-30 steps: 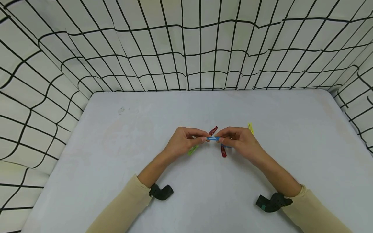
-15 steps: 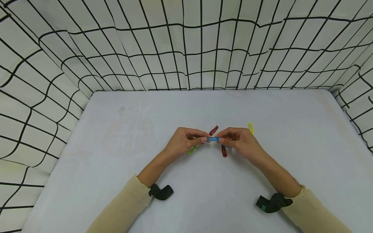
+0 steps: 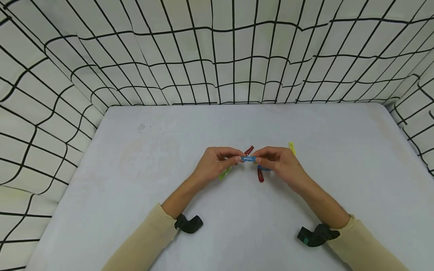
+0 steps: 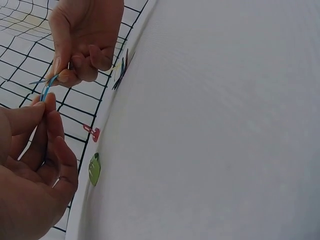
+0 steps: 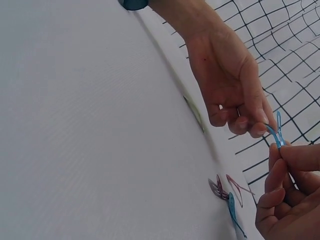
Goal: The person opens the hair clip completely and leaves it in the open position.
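Note:
Both hands hold a blue snap hair clip (image 3: 248, 159) between them, above the table. My left hand (image 3: 216, 162) pinches one end of the clip between thumb and fingers; my right hand (image 3: 279, 162) pinches the other end. In the right wrist view the held clip (image 5: 279, 136) looks sprung apart, its two layers spread. Beneath the hands lie a green hair clip (image 3: 225, 173), a red hair clip (image 3: 249, 150) and a second red clip (image 3: 260, 175). Another blue clip (image 3: 265, 168) is partly hidden by my right hand. Behind that hand a yellow clip (image 3: 292, 148) shows.
The white table (image 3: 162, 135) extends around the hands. Black wire grid (image 3: 234, 67) stands along the back and both sides. A dark wrist camera (image 3: 188, 224) sits on the left sleeve, another dark camera (image 3: 318, 235) on the right.
The held blue clip has risen slightly and tilted, so more of its face shows. Both hands keep their pinch. The blue clip below my right hand shows more than half a second ago.

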Motion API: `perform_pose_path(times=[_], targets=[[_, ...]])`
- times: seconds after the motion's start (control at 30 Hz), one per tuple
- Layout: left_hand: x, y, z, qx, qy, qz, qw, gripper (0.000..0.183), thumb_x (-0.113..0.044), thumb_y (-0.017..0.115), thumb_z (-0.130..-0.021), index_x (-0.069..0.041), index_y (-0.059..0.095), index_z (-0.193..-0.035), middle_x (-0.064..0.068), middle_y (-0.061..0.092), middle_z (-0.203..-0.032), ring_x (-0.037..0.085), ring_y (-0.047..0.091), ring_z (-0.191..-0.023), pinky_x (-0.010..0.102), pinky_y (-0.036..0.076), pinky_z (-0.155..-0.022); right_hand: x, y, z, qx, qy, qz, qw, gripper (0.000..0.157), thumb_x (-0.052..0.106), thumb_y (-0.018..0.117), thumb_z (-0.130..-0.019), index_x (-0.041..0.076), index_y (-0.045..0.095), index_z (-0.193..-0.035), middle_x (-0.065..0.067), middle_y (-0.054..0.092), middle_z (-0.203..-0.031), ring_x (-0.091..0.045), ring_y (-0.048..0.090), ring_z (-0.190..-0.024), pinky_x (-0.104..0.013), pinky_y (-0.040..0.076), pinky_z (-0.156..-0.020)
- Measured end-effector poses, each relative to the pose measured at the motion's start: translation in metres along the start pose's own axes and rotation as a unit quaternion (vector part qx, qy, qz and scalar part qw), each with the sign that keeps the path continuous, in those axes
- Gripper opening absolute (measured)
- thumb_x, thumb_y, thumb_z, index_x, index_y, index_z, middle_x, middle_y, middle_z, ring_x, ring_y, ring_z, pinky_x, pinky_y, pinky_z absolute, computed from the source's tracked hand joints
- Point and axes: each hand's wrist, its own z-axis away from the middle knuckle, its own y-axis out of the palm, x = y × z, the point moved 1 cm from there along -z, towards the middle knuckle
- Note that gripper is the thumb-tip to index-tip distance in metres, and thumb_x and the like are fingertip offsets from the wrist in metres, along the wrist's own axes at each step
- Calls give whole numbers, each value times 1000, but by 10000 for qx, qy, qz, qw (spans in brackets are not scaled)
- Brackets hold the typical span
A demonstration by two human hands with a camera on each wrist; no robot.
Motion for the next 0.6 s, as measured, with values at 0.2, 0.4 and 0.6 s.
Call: perform_pose_path(times=[0.2, 0.4, 0.6], targets=[[-1, 1, 0, 16, -22, 24, 10000, 15, -16, 73, -98, -13, 81, -111, 5, 79, -113, 13, 71, -95, 25, 58, -84, -1, -1, 0, 21, 63, -1, 10000, 19, 17, 73, -98, 9, 77, -114, 4, 74, -105, -18, 67, -98, -28, 49, -84], [-1, 1, 0, -1, -71, 114, 9999, 15, -15, 73, -98, -13, 80, -111, 5, 78, -112, 14, 71, -95, 26, 58, -87, -2, -1, -1, 19, 132, -60, 9999, 19, 18, 73, -97, 9, 77, -114, 8, 74, -101, -13, 64, -96, -29, 49, -82], [-1, 1, 0, -3, -86, 208, 9997, 16, -14, 71, -99, -10, 79, -113, 8, 78, -111, 21, 73, -97, 31, 59, -89, -2, 0, -2, 74, 254, -248, 9993, 21, 19, 72, -98, 7, 75, -116, 9, 74, -102, -15, 64, -97, -29, 54, -85]])
